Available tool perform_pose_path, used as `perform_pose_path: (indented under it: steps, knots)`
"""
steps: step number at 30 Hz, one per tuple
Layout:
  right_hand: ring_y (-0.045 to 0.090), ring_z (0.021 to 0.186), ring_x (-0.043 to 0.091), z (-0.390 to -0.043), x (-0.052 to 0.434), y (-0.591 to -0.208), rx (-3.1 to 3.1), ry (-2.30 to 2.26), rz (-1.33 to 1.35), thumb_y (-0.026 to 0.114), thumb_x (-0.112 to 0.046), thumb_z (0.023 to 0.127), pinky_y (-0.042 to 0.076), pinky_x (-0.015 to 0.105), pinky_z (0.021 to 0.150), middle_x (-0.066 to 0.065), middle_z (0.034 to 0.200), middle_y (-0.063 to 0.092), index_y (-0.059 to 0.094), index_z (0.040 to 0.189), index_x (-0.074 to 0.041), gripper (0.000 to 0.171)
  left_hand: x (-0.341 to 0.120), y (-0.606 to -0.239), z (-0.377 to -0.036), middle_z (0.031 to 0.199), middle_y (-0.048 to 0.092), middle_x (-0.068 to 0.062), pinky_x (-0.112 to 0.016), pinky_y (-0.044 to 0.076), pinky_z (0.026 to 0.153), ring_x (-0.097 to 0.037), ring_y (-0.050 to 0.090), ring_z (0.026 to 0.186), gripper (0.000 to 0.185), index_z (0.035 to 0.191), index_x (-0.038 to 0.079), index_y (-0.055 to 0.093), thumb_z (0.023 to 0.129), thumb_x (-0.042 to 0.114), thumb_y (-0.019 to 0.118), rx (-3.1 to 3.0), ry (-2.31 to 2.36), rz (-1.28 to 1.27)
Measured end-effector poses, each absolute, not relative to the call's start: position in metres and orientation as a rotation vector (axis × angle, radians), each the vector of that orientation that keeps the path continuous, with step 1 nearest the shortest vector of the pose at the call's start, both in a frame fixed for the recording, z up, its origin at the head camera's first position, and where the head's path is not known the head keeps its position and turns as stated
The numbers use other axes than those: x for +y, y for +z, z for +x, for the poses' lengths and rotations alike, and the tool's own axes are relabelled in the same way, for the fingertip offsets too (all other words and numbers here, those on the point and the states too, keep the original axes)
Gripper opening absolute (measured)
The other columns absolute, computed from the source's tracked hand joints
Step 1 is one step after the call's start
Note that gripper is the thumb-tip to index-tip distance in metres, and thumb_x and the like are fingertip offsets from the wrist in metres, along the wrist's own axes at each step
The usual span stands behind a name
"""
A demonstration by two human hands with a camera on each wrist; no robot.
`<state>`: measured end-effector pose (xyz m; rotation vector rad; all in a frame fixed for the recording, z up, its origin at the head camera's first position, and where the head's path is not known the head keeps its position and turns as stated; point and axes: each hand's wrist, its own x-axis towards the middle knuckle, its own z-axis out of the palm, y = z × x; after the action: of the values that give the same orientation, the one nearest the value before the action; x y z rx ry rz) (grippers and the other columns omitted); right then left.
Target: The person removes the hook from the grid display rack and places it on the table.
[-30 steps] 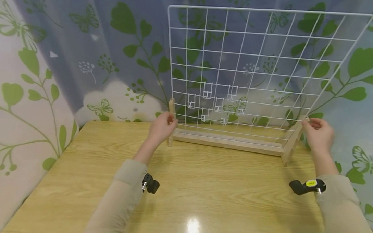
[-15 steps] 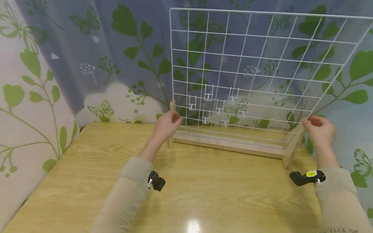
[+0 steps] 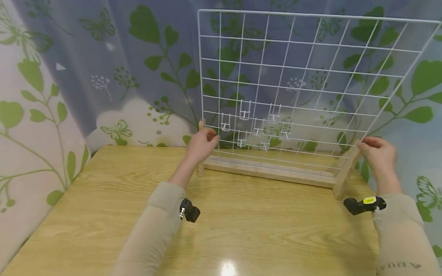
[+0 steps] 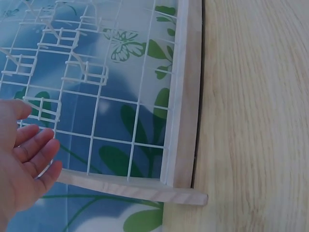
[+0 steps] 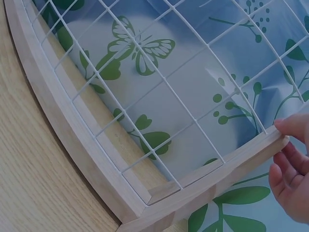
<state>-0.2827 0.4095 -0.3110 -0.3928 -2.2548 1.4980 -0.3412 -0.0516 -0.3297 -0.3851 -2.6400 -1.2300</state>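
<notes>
A white wire grid panel (image 3: 320,15) stands upright in a pale wooden stand (image 3: 271,172), tilted slightly back. Several small white wire hooks (image 3: 245,115) hang on its lower left part. My right hand (image 3: 380,157) pinches the upper end of the stand's right side post (image 5: 236,166) between thumb and fingers. Just in front of the left post (image 3: 202,123) is my left hand (image 3: 200,145), its fingers loosely bent. In the left wrist view its fingertips (image 4: 21,109) come right up to the nearest hook (image 4: 46,107), with nothing seen in its grasp.
The stand rests near the back of a wood-grain table (image 3: 239,228). Close behind it hangs a blue and white curtain (image 3: 148,123) with green leaves and butterflies, which continues along both sides.
My left hand has moved right and slightly up, from beside the left post to in front of the grid's lower left corner. My right hand stays at the right post.
</notes>
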Motion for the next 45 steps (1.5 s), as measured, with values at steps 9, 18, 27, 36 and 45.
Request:
perform_pose_path:
  steps: [9,18,27,36,45]
  knots:
    - [0.049,0.072,0.0,-0.284,0.412,-0.312,-2.087,1.781,-0.346,0.065,-0.014,0.085,0.043,0.011,0.056,-0.02,0.076,0.057,0.064,0.083,-0.025,0.012,-0.045,-0.321,-0.342,0.106,0.061,-0.01,-0.037,0.046,0.083,-0.023,0.056,0.098,0.036,0.117,0.005,0.056,0.094,0.032,0.052,-2.58,-1.371,-0.356]
    - [0.051,0.068,0.0,-0.282,0.414,-0.313,-1.992,1.909,-0.341,0.067,-0.01,0.084,0.043,0.012,0.054,-0.018,0.074,0.059,0.066,0.08,-0.024,0.015,-0.037,-0.313,-0.346,0.106,0.061,-0.008,-0.037,0.045,0.084,-0.023,0.056,0.098,0.035,0.118,0.006,0.057,0.095,0.032,0.05,-2.513,-1.557,-0.276]
    - [0.053,0.065,-0.001,-0.283,0.415,-0.314,-1.961,1.909,-0.319,0.065,-0.007,0.084,0.043,0.012,0.053,-0.017,0.071,0.06,0.066,0.077,-0.024,0.019,-0.029,-0.3,-0.355,0.103,0.064,-0.013,-0.034,0.047,0.081,-0.023,0.059,0.091,0.028,0.112,0.001,0.063,0.095,0.021,0.052,-2.468,-1.643,-0.255]
    - [0.051,0.068,-0.001,-0.282,0.411,-0.313,-2.004,1.857,-0.329,0.063,-0.007,0.086,0.043,0.011,0.053,-0.019,0.071,0.06,0.064,0.078,-0.025,0.019,-0.022,-0.301,-0.36,0.102,0.065,-0.017,-0.032,0.048,0.082,-0.028,0.06,0.095,0.026,0.111,-0.004,0.063,0.094,0.013,0.053,-2.435,-1.798,-0.23]
    - [0.051,0.069,-0.001,-0.282,0.412,-0.313,-2.012,1.842,-0.336,0.064,-0.01,0.085,0.043,0.012,0.054,-0.02,0.071,0.06,0.065,0.079,-0.025,0.016,-0.017,-0.3,-0.364,0.101,0.064,-0.02,-0.03,0.05,0.08,-0.025,0.06,0.091,0.022,0.107,-0.006,0.064,0.092,0.005,0.055,-2.295,-2.034,-0.13]
